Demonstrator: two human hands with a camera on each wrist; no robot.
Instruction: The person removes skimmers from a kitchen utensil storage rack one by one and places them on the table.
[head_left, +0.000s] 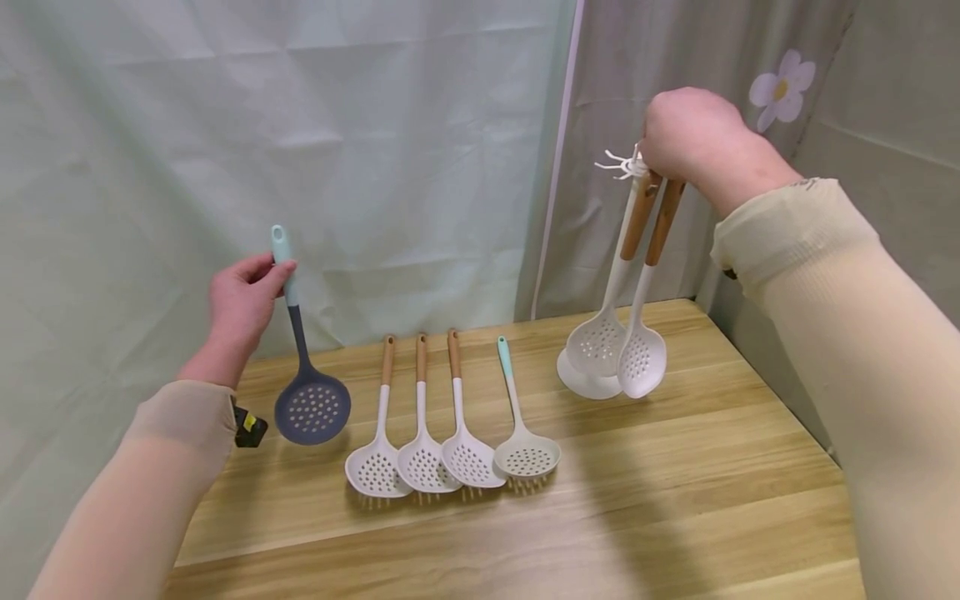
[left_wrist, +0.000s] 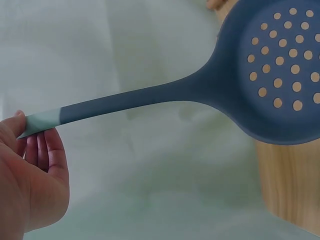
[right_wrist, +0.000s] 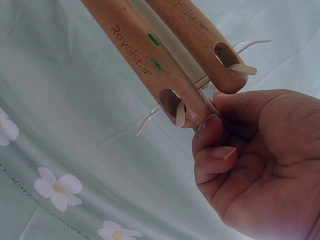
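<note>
- The left hand (head_left: 243,304) pinched the pale mint tip of a dark blue slotted skimmer (head_left: 307,383), thumb on one side and curled fingers (left_wrist: 42,150) on the other; the rest of the hand stayed loosely cupped.
- That skimmer hung above the table's left edge, handle toward 12 o'clock and bowl toward 6 o'clock. Its surface looked matte and smooth like silicone, and its round bowl was pierced by rows of small round holes.
- The right hand (head_left: 693,137) was raised at about 2 o'clock from the table's middle, fingers curled at the top of a white hook rack (head_left: 621,164) whose thin prongs spread out to the left.
- From the right wrist view, 2 flat white hooks passed through oval holes in 2 rounded wooden handles (right_wrist: 150,55); the nearer one bore the printed word "Royalstar" and a green mark, and the fingertips (right_wrist: 210,131) touched its end.
- 2 white perforated skimmers (head_left: 618,346) hung from those hooks side by side, bowls overlapping, over a round white base (head_left: 581,379) on the table.
- On the light wooden table (head_left: 675,517), with a visible plank grain, lay 4 more skimmers in a row, bowls toward 6 o'clock: 3 white ones with wooden handles (head_left: 420,450) and 1 pale grey one with a mint tip (head_left: 525,442) at the right end.
- A creased pale green cloth (head_left: 375,150) hung behind, with a daisy-printed cloth (head_left: 783,87) at 1 o'clock.
</note>
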